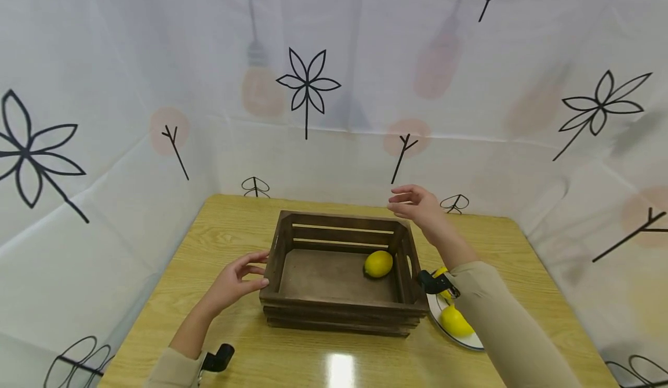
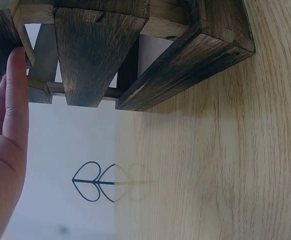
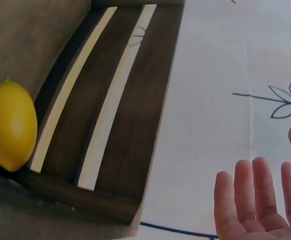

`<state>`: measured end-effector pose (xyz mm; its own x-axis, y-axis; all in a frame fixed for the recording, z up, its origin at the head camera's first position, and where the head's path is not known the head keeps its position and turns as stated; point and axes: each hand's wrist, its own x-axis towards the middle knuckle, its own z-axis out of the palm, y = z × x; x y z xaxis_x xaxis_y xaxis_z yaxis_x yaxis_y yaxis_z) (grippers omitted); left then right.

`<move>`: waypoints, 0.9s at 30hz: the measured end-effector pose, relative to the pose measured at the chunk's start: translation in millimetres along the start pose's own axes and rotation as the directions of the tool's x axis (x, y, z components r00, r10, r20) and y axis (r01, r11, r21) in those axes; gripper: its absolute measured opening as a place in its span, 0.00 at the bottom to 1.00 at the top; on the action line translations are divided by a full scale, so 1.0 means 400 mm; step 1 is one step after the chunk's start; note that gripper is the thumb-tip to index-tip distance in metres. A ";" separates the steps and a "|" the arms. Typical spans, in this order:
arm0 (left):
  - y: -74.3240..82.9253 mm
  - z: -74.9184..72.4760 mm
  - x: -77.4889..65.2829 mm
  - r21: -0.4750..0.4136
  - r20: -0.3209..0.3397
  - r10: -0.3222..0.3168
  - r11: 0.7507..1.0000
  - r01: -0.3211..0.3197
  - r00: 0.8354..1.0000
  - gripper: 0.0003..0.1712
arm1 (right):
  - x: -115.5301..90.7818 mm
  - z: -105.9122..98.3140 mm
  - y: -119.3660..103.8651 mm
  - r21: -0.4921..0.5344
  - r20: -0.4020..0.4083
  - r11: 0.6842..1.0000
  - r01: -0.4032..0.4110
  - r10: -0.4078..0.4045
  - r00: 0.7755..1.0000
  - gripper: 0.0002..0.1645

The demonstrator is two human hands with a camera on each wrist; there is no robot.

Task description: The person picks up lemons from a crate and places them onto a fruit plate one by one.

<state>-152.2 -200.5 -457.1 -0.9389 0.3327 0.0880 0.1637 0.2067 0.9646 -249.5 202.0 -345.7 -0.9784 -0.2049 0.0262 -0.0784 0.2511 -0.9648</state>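
Observation:
A dark wooden crate (image 1: 334,315) with slatted sides stands on the table. Inside it, near the right end, lies a yellow lemon (image 1: 378,264); the right wrist view shows the same lemon (image 3: 10,126) beside the slatted wall. My left hand (image 1: 237,280) touches the crate's left end with extended fingers, and in the left wrist view the fingers (image 2: 16,100) lie against a slat. Above the crate's back right corner my right hand (image 1: 417,205) is raised, its fingers loosely extended and nothing in them. It is apart from the crate.
To the right of the crate sits a white plate (image 1: 472,341) with a dark rim, partly hidden by the right forearm. On it is another lemon (image 1: 455,321), with more yellow fruit behind. The wooden table (image 1: 235,220) meets a patterned cloth backdrop (image 1: 334,162).

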 end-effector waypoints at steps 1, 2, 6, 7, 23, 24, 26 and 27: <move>0.000 0.000 0.000 0.000 0.000 0.001 1.000 -0.001 1.000 0.33 | 0.004 0.007 0.000 0.019 0.006 1.000 -0.011 0.011 1.000 0.27; 0.000 0.000 0.000 0.000 -0.001 0.001 1.000 -0.001 1.000 0.33 | 0.009 0.013 0.000 0.033 0.011 0.999 -0.023 0.023 1.000 0.26; -0.003 0.000 0.001 0.004 0.002 0.006 1.000 -0.006 1.000 0.33 | 0.022 0.037 0.010 0.061 0.040 0.995 -0.082 0.079 0.996 0.24; -0.004 0.000 0.001 0.006 0.002 0.006 1.000 -0.006 1.000 0.33 | 0.024 0.044 0.014 0.067 0.048 0.993 -0.099 0.096 0.994 0.23; -0.005 -0.003 0.001 0.003 0.003 0.009 1.000 -0.009 1.000 0.33 | 0.064 0.103 0.111 -0.247 0.250 0.949 -0.194 0.256 0.934 0.11; -0.006 -0.003 0.001 0.003 0.002 0.009 1.000 -0.009 1.000 0.33 | 0.065 0.104 0.113 -0.262 0.269 0.943 -0.203 0.274 0.924 0.11; -0.007 -0.003 0.001 0.003 -0.001 0.008 1.000 -0.008 1.000 0.32 | 0.065 0.103 0.117 -0.305 0.305 0.926 -0.224 0.317 0.898 0.13; -0.007 -0.003 0.002 0.005 -0.001 0.007 1.000 -0.007 1.000 0.32 | 0.066 0.103 0.120 -0.326 0.316 0.915 -0.236 0.341 0.885 0.15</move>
<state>-153.7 -202.1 -459.5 -0.9381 0.3329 0.0953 0.1718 0.2087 0.9628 -271.0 169.7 -402.1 -0.8324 -0.3950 -0.3887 0.0969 0.5869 -0.8038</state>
